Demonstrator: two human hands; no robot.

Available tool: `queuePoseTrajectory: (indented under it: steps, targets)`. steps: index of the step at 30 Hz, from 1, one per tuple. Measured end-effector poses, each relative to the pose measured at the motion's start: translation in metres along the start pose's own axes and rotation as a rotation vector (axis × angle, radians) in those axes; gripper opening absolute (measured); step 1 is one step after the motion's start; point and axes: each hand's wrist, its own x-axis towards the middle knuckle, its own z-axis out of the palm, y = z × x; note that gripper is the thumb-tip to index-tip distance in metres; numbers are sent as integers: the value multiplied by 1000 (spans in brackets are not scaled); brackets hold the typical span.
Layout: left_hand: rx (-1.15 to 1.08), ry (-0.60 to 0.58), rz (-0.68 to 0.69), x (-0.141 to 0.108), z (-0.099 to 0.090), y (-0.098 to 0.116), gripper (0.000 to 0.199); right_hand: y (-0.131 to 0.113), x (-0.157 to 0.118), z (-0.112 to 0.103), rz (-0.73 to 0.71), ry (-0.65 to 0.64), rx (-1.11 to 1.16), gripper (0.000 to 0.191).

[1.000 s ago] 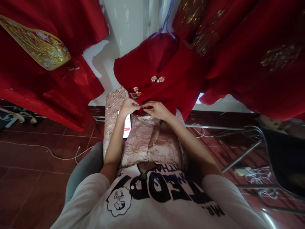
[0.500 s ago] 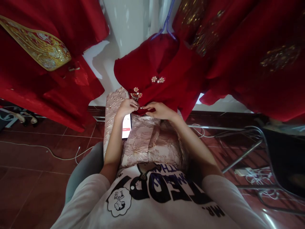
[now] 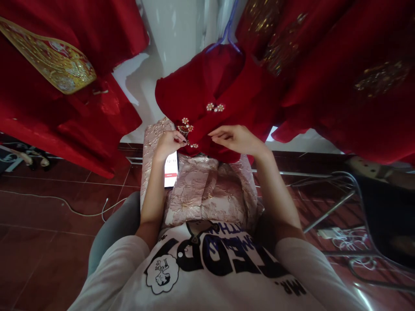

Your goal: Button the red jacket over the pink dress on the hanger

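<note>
A red garment (image 3: 194,95) hangs from a blue hanger (image 3: 227,32), its lower edge over a pink brocade cloth (image 3: 194,190) on the lap. Pearl flower ornaments (image 3: 215,107) sit on its chest, with a second ornament (image 3: 185,125) lower left. My left hand (image 3: 170,143) pinches at the garment beside a small beaded piece (image 3: 193,146); what lies between its fingertips is too small to name. Above the red fabric, my right hand (image 3: 236,138) is raised with fingers loosely bent and slightly apart, nothing visible in it.
A lit phone (image 3: 170,170) lies by my left forearm. Red garments with gold embroidery (image 3: 71,73) hang at both sides. A metal-framed chair (image 3: 363,207) stands at the right, with white cables (image 3: 348,239) on the floor. Another cable (image 3: 81,213) crosses the left floor.
My right hand has moved up and to the right, away from the beaded piece and my left hand. The left hand has shifted slightly left and stays at the garment.
</note>
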Motion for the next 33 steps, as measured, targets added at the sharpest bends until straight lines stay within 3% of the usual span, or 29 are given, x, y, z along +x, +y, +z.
queuePoseTrajectory:
  steps: [3, 7, 13, 19, 28, 31, 33]
  targets:
    - [84, -78, 22, 2, 8, 1, 14, 4, 7, 15, 2, -83, 9, 26]
    - [373, -193, 69, 1, 20, 6, 22, 7, 14, 36, -35, -148, -45, 23]
    - [625, -154, 177, 2, 27, 11, 22, 10, 15, 38, -18, -164, -35, 24]
    - [592, -103, 318, 2, 23, 16, 19, 14, 13, 25, 24, -149, 32, 27]
    - [622, -66, 235, 4, 25, 12, 16, 14, 7, 5, 21, -93, 86, 26]
    - [432, -48, 214, 6, 24, 4, 14, 15, 4, -1, 6, -79, 96, 28]
    - [137, -69, 227, 6, 23, 0, 43, 15, 3, -5, 2, -68, 95, 28]
